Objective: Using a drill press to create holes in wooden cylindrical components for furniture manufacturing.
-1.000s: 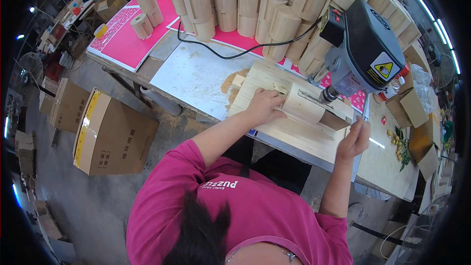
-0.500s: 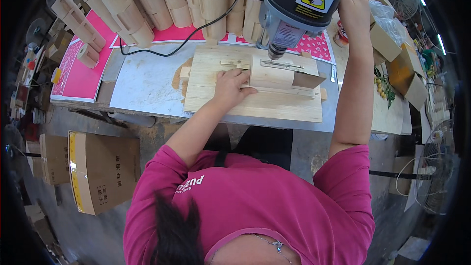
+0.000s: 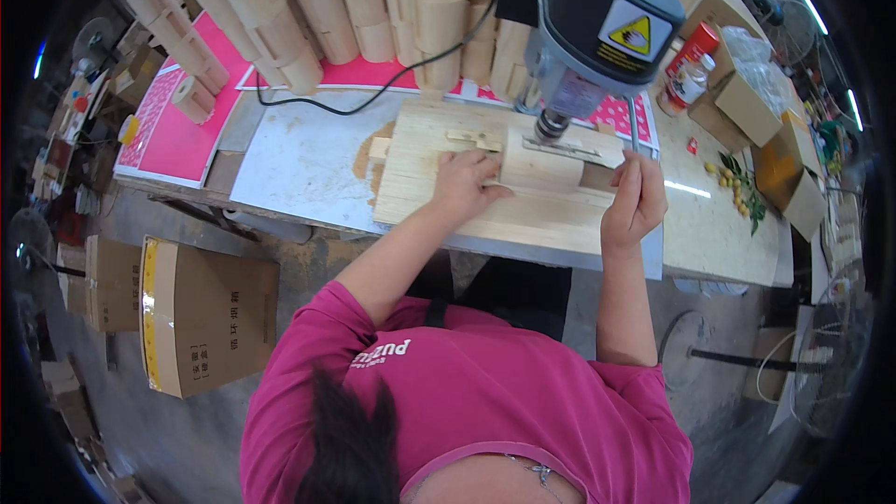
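The left hand lies flat, fingers spread and released, pressing on the left end of a curved wooden block that rests on a pale wooden board on the bench. The right hand is at the block's right end, fingers curled against it; whether it truly clasps the block I cannot tell. Just above both hands, the drill press hangs with its bit over the block's top. The board's near edge runs close to the bench's front edge below the wrists. Left of the left hand the bench is open white surface, crossed by a black cable. Beyond, stacked wooden blocks crowd the far edge.
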A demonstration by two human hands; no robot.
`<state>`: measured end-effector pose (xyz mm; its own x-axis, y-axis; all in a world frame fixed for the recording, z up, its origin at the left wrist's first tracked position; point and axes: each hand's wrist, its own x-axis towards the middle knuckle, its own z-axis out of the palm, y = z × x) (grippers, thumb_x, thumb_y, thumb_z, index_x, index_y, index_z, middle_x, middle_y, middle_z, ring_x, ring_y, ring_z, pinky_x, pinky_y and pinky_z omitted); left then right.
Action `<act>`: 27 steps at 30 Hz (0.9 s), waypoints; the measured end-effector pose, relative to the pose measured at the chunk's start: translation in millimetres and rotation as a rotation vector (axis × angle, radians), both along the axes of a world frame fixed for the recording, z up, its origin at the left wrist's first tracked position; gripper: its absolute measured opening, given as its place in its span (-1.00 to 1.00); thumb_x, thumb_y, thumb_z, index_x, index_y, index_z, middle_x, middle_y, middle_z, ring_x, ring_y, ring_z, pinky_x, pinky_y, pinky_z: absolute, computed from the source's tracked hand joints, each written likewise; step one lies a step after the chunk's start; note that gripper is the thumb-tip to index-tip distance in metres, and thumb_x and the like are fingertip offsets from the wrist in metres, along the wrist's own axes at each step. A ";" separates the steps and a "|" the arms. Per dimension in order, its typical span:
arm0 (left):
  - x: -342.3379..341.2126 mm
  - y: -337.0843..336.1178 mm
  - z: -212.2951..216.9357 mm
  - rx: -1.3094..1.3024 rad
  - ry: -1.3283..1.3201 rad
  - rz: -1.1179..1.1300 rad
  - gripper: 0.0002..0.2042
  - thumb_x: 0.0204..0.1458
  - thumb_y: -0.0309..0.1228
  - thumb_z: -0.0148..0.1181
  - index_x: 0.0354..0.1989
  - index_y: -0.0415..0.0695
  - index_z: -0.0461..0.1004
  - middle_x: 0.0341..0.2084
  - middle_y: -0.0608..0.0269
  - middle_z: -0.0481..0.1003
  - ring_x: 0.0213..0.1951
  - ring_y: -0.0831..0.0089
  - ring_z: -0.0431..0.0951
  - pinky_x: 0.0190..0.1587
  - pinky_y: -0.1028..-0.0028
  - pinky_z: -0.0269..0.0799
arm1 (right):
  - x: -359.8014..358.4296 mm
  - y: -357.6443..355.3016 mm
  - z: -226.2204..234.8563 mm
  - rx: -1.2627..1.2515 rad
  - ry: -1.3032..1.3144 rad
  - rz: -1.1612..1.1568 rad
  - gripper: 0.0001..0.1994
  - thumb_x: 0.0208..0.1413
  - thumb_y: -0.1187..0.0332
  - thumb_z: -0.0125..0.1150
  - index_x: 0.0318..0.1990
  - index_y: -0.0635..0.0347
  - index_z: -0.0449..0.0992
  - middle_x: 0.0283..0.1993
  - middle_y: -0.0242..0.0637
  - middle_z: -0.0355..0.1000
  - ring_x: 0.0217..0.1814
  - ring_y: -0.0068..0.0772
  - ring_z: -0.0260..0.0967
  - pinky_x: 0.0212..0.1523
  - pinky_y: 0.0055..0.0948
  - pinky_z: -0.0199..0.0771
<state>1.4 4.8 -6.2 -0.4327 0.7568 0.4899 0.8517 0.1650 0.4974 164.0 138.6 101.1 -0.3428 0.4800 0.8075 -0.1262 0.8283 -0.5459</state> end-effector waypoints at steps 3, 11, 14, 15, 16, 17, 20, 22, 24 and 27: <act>2.5 -0.4 0.3 -0.039 0.000 0.012 -0.52 -0.38 -0.14 0.33 -0.19 -0.01 0.47 -0.49 0.34 0.38 -0.29 0.36 0.40 -0.25 0.32 0.10 | -13.2 13.7 -35.6 0.100 0.079 0.057 -0.87 0.04 0.57 -0.07 -0.31 0.38 0.42 -0.51 -0.20 0.33 -0.51 -0.44 0.26 -0.49 -0.55 0.24; 0.9 -2.9 0.3 0.011 0.006 0.010 -0.54 -0.37 -0.15 0.32 -0.22 -0.03 0.47 -0.47 0.30 0.38 -0.28 0.32 0.40 -0.24 0.31 0.11 | -12.2 13.3 -25.3 0.171 0.086 0.044 -0.89 0.03 0.57 -0.07 -0.32 0.36 0.40 -0.49 -0.13 0.34 -0.49 -0.38 0.28 -0.47 -0.50 0.26; 2.1 -1.4 4.0 0.013 -0.024 -0.004 -0.56 -0.36 -0.16 0.32 -0.22 -0.02 0.47 -0.47 0.31 0.38 -0.27 0.31 0.39 -0.23 0.31 0.12 | -3.3 19.9 21.4 0.196 0.043 -0.052 -0.91 0.04 0.54 -0.03 -0.43 0.35 0.40 -0.58 -0.17 0.29 -0.58 -0.42 0.23 -0.54 -0.47 0.21; 1.1 -1.2 1.8 0.010 -0.014 0.004 -0.56 -0.36 -0.17 0.33 -0.23 -0.01 0.47 -0.46 0.32 0.39 -0.27 0.31 0.39 -0.22 0.31 0.12 | -8.8 21.8 47.7 0.169 0.031 -0.114 -0.90 0.05 0.51 -0.01 -0.45 0.35 0.39 -0.61 -0.19 0.27 -0.61 -0.42 0.21 -0.56 -0.46 0.19; 0.1 -2.2 1.4 0.007 -0.006 0.013 -0.57 -0.36 -0.18 0.33 -0.23 -0.01 0.47 -0.46 0.33 0.39 -0.27 0.32 0.40 -0.22 0.31 0.13 | -18.1 24.9 74.3 0.162 0.025 -0.107 -0.88 0.07 0.46 0.00 -0.44 0.34 0.39 -0.61 -0.21 0.27 -0.61 -0.44 0.21 -0.56 -0.47 0.19; -0.1 -2.6 2.5 0.013 -0.001 0.008 -0.57 -0.36 -0.18 0.33 -0.23 -0.01 0.47 -0.46 0.33 0.39 -0.27 0.32 0.40 -0.22 0.31 0.13 | -30.0 30.8 96.2 0.156 0.018 -0.104 -0.85 0.09 0.41 0.01 -0.44 0.33 0.39 -0.61 -0.23 0.26 -0.61 -0.46 0.20 -0.55 -0.49 0.19; 1.8 -1.9 7.5 0.009 -0.037 0.005 -0.56 -0.38 -0.18 0.34 -0.23 -0.01 0.47 -0.46 0.33 0.40 -0.27 0.32 0.40 -0.22 0.32 0.13 | -66.4 64.6 126.2 0.109 -0.067 -0.210 -0.79 0.12 0.32 -0.01 -0.43 0.29 0.39 -0.61 -0.22 0.25 -0.58 -0.48 0.23 -0.52 -0.51 0.21; 2.6 0.7 7.1 0.014 -0.055 0.017 -0.54 -0.39 -0.17 0.37 -0.21 -0.01 0.49 -0.54 0.41 0.40 -0.32 0.44 0.41 -0.20 0.36 0.12 | -82.7 102.7 118.1 0.130 -0.141 -0.191 -0.76 0.16 0.27 -0.05 -0.37 0.27 0.40 -0.60 -0.28 0.26 -0.55 -0.52 0.24 -0.49 -0.53 0.22; 1.7 -2.0 7.2 0.001 -0.133 0.020 -0.54 -0.39 -0.18 0.37 -0.22 -0.01 0.50 -0.53 0.41 0.40 -0.33 0.44 0.41 -0.18 0.38 0.11 | -77.4 83.3 120.2 -0.027 -0.127 -0.059 -0.76 0.17 0.25 -0.07 -0.31 0.27 0.40 -0.56 -0.29 0.29 -0.49 -0.50 0.26 -0.44 -0.51 0.25; 5.7 1.9 10.5 0.032 -0.216 0.018 -0.54 -0.42 -0.19 0.39 -0.23 -0.01 0.52 -0.50 0.37 0.41 -0.38 0.40 0.42 -0.20 0.39 0.14 | -61.5 83.5 94.2 -0.184 -0.084 0.096 -0.69 0.20 0.21 -0.13 -0.08 0.26 0.37 -0.34 -0.25 0.36 -0.27 -0.44 0.28 -0.24 -0.45 0.29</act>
